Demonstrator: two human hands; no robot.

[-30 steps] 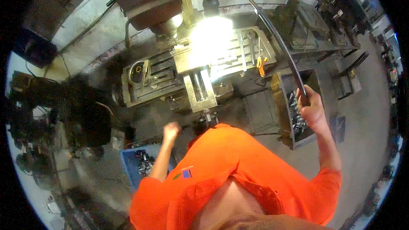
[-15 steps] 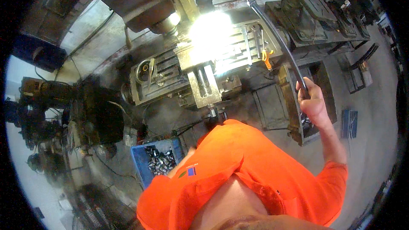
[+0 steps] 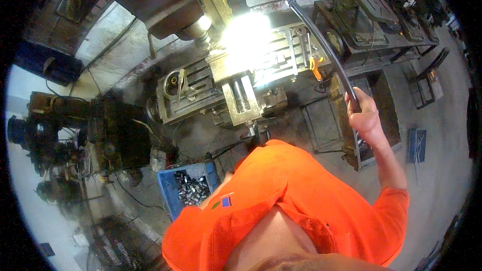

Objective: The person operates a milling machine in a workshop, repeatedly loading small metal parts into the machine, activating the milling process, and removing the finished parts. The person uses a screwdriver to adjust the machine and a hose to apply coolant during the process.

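My right hand [image 3: 365, 113] is closed around the lower end of a long dark lever [image 3: 324, 40], which slants down from the machine's top. In front of me a machine vise [image 3: 243, 101] with a threaded screw sits on the slotted machine table [image 3: 201, 108]. A glaring work lamp [image 3: 246, 35] washes out the vise's far end. Above it, to the left, is the machine's spindle head [image 3: 193, 27]. My left hand is hidden behind my orange shirt; only part of the left forearm [image 3: 216, 189] shows, beside a blue bin [image 3: 168, 190] of small metal parts [image 3: 193, 188].
An orange-handled tool [image 3: 316, 68] and a long metal bar [image 3: 291, 52] lie at the table's right end. Beyond my right hand stands an open-topped metal box [image 3: 389, 95]. A small blue box [image 3: 416, 145] is on the floor. Dark machinery [image 3: 118, 135] fills the left side.
My right hand, still on the lever, has shifted slightly left and away from me with the lever's end. The whole view has turned a little.
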